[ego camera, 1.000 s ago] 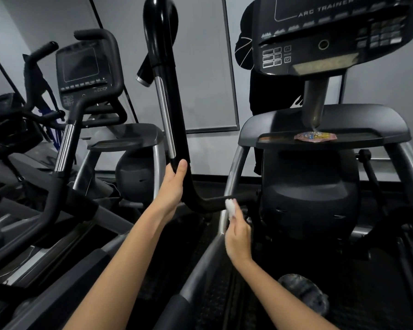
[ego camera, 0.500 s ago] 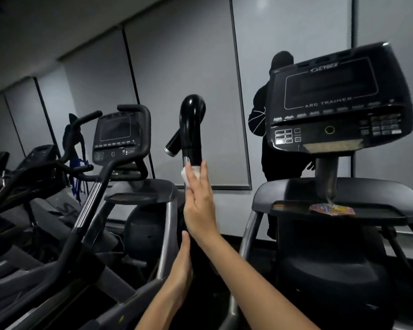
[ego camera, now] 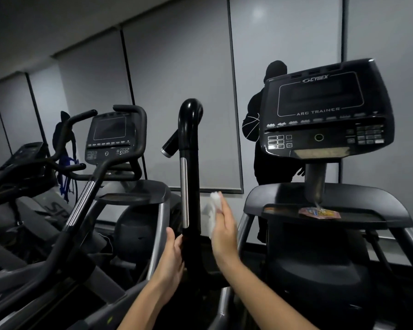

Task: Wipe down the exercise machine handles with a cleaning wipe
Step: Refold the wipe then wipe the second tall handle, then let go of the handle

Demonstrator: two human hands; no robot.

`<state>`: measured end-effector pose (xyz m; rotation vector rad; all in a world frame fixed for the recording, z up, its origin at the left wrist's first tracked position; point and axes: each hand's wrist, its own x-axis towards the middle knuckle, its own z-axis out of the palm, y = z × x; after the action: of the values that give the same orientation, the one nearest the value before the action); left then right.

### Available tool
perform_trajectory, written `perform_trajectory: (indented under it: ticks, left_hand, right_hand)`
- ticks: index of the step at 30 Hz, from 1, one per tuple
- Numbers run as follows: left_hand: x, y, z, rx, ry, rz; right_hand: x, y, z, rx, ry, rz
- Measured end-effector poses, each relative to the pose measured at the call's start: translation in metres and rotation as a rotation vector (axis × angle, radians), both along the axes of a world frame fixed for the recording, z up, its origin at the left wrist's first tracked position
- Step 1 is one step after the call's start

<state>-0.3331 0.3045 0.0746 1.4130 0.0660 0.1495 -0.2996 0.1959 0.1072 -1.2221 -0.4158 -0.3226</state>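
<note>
The right hand [ego camera: 224, 231] holds a small white cleaning wipe [ego camera: 212, 211] under near-straight fingers, just right of the tall glossy black upright handle [ego camera: 190, 177]. The left hand [ego camera: 171, 256], fingers relaxed, rests against that handle's lower stem. The wipe looks limp and light, best pressed flat; the handle looks rigid and slick.

Open gap between upright black handle [ego camera: 190, 186] and console tray [ego camera: 284, 198] on its right, neighbouring machine's tray [ego camera: 134, 192] and silver post [ego camera: 159, 232] crowding handle's left.
</note>
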Motion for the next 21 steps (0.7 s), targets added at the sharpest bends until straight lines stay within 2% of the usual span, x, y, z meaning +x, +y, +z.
perform_trajectory:
  ticks: [3,6,10,16,19,21]
  left_hand:
    - [0.0,0.0,0.0,0.007,0.032,0.005]
    - [0.0,0.0,0.001,0.0,0.056,0.014]
    - [0.001,-0.001,-0.003,0.022,0.033,0.018]
    - [-0.004,-0.013,-0.003,-0.047,-0.064,0.077]
    - [-0.009,-0.022,-0.009,-0.132,-0.164,0.27]
    - [-0.016,-0.025,-0.019,-0.058,-0.279,0.439]
  right_hand:
    - [0.019,0.007,0.06,0.026,0.082,0.111]
    - [0.029,0.025,0.082,0.028,0.107,0.235]
    - [0.037,0.032,0.052,0.019,0.31,0.286]
    - [0.023,0.039,-0.002,-0.04,0.457,0.178]
    - [0.006,0.031,-0.038,-0.155,0.416,0.181]
    - [-0.001,0.015,-0.054,-0.265,0.347,0.158]
